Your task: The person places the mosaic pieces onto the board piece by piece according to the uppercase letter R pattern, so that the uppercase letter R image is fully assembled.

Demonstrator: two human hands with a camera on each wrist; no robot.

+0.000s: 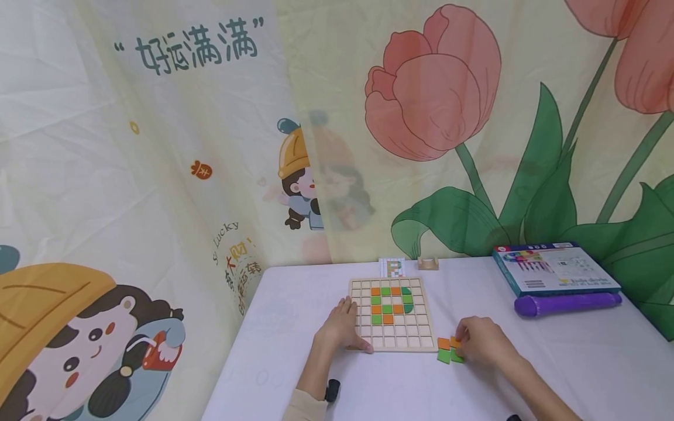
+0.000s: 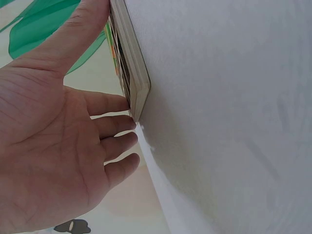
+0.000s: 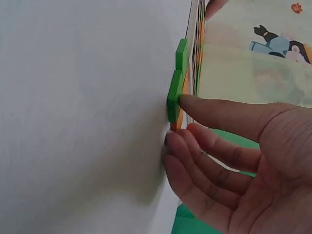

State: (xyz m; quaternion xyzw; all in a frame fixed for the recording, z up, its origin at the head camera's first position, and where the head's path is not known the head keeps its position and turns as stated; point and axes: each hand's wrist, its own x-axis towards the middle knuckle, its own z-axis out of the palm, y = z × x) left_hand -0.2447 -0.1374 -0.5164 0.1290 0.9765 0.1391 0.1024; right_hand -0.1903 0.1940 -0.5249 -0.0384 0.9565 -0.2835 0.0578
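On the white table a wooden grid board (image 1: 402, 341) holds orange and green tiles, with rounded green pieces (image 1: 408, 308) at the pattern's right side. My left hand (image 1: 339, 327) rests along the board's left edge, fingers extended; in the left wrist view its fingertips (image 2: 127, 122) touch the board's corner. Right of the board lie loose square tiles: an orange one (image 1: 444, 343), a green one (image 1: 444, 355), and another green tile (image 1: 457, 355). My right hand (image 1: 481, 342) pinches another orange tile (image 1: 454, 341) beside them, its thumb touching a green tile (image 3: 174, 97) in the right wrist view.
Behind the board stand a small pattern card (image 1: 392, 268) and a little wooden block (image 1: 428, 264). At the back right lie a flat box (image 1: 558, 269) and a purple tube (image 1: 568, 303). A printed curtain (image 1: 337, 117) hangs behind the table.
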